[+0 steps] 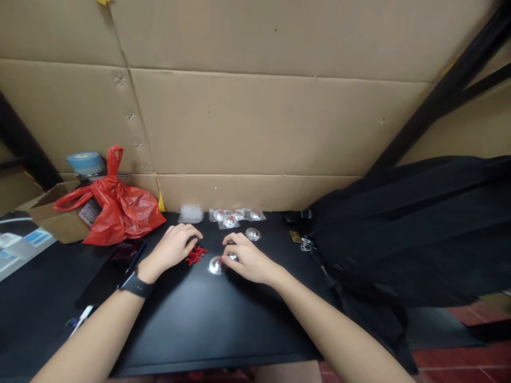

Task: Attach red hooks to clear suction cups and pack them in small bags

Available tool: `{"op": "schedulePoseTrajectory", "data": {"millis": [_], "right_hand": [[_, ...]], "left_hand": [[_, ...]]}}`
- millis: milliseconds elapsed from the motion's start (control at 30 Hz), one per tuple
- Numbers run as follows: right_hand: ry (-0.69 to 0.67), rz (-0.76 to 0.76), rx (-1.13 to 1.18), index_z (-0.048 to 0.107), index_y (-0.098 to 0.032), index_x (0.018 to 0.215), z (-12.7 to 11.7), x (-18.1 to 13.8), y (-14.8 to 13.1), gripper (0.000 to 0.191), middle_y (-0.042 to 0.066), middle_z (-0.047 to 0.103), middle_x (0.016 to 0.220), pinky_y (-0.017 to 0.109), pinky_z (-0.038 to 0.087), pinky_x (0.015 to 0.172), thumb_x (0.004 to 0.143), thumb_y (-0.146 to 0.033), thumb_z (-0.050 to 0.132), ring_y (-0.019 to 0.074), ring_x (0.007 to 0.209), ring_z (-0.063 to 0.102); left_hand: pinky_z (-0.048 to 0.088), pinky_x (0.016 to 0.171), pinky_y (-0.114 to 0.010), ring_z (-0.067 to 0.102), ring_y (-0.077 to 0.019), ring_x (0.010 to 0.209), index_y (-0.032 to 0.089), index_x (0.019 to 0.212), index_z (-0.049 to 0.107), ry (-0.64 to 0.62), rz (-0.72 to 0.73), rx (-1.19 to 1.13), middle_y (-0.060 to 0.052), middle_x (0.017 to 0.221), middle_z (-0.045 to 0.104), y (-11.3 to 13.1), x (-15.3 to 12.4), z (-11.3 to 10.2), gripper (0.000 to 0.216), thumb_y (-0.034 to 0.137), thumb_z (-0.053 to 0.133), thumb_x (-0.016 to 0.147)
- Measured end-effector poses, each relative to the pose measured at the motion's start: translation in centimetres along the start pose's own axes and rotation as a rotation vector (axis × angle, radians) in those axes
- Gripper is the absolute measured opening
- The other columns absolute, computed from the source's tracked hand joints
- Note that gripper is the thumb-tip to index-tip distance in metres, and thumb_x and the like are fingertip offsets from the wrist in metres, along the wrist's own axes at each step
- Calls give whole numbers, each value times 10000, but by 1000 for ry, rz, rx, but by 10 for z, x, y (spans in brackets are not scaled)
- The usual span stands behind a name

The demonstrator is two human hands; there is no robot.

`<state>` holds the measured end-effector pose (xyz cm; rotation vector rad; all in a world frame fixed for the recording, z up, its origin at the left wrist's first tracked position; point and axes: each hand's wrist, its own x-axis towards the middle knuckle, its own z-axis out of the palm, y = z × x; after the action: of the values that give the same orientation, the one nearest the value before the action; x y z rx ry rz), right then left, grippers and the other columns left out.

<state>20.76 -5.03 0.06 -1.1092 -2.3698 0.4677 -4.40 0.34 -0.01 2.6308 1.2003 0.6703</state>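
Observation:
My left hand (175,246) rests by a small heap of short red cords (196,255), its thumb and index finger apart and nothing visible between them. Over the shiny silver discs is my right hand (250,260), fingers curved and spread. Its thumb touches or nearly touches one round silver disc (215,265) that has a bit of red on it. Part of a second silver disc (233,257) shows between the fingers of that hand. Another silver disc (253,234) lies just beyond. Behind it sit several discs in clear packets (230,220), with red inside.
Clear plastic bags (190,214) lie against the cardboard wall (247,122). At left are a knotted red bag (120,210), a cardboard box (64,221) and a dark tablet (114,271). Keys (306,244) and a black backpack (399,229) occupy the right side of the black table (199,330).

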Motion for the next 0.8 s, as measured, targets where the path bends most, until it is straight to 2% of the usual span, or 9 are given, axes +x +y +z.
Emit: {"op": "schedulePoseTrajectory", "data": {"millis": [100,200,333,467,567,667,800], "right_hand": [[5,32,-61,640,-203,939,-6,0,7,110,71,601,1045,388,441,900,906,-293,587,219,972,539],[74,129,-161,612,-209,1048,-13,1,21,181,76,614,1074,386,432,899,868,-231,606,230,1004,539],[123,303,-292,604,-193,1150,-24,0,50,315,118,616,1181,398,420,919,836,-210,617,274,1102,533],[65,364,-305,634,-193,1146,-28,-3,74,333,112,658,1145,354,432,899,814,-191,631,251,1034,592],[62,331,-271,658,-199,1112,-29,-3,79,318,103,666,1129,357,431,925,794,-190,661,241,1041,599],[67,179,-181,661,-214,1135,-29,-1,70,337,102,633,1212,396,424,968,799,-198,670,251,1130,565],[-77,-20,-42,694,-223,1107,-27,1,46,282,78,673,1099,372,444,950,825,-218,681,223,1046,603]], "left_hand": [[446,882,-308,620,-195,954,237,970,720,-91,70,-29,-41,986,700,-14,0,-6,194,293,539,925],[444,856,-290,626,-188,935,242,960,733,-136,99,-48,-39,970,699,-13,0,-5,210,346,554,928],[422,843,-303,617,-199,931,243,917,733,-135,94,-5,-38,950,694,-7,0,3,205,382,582,913],[405,817,-312,602,-203,906,232,859,709,-106,64,13,-36,929,688,-6,0,11,204,370,571,918],[397,806,-312,591,-200,883,226,846,684,-80,51,16,-33,909,680,-6,-1,13,215,371,548,927],[388,808,-314,583,-199,883,222,837,668,-64,53,23,-30,898,674,-3,-1,12,215,358,534,936],[379,839,-324,576,-204,938,230,940,666,-56,60,27,-36,970,664,14,-3,9,172,322,521,948]]}}
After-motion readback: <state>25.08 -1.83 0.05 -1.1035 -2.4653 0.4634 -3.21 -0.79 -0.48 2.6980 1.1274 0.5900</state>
